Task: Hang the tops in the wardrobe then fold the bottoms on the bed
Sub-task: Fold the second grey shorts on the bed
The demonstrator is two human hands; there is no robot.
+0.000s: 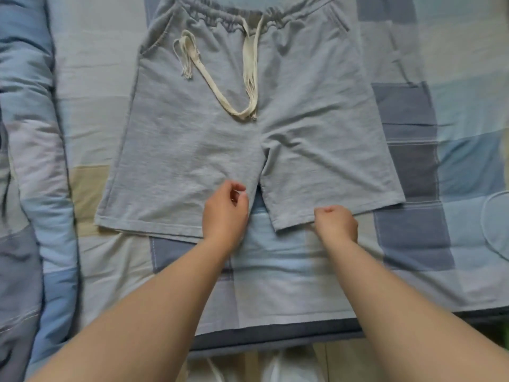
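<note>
Grey shorts (209,139) with a cream drawstring (249,78) lie flat on the bed, waistband at the far side and legs pointing toward me. My left hand (225,213) sits at the inner edge of the left leg near its hem, its curled fingers and thumb pinching the fabric there. My right hand (336,221) is curled into a fist on the hem of the right leg and grips its edge. Both forearms reach in from the near side.
A patchwork sheet (407,238) in blue, grey and beige squares covers the bed. A rolled blue quilt (35,161) runs along the left side. The bed's near edge (275,340) crosses below my arms. A pale rounded object (495,224) shows at the right border.
</note>
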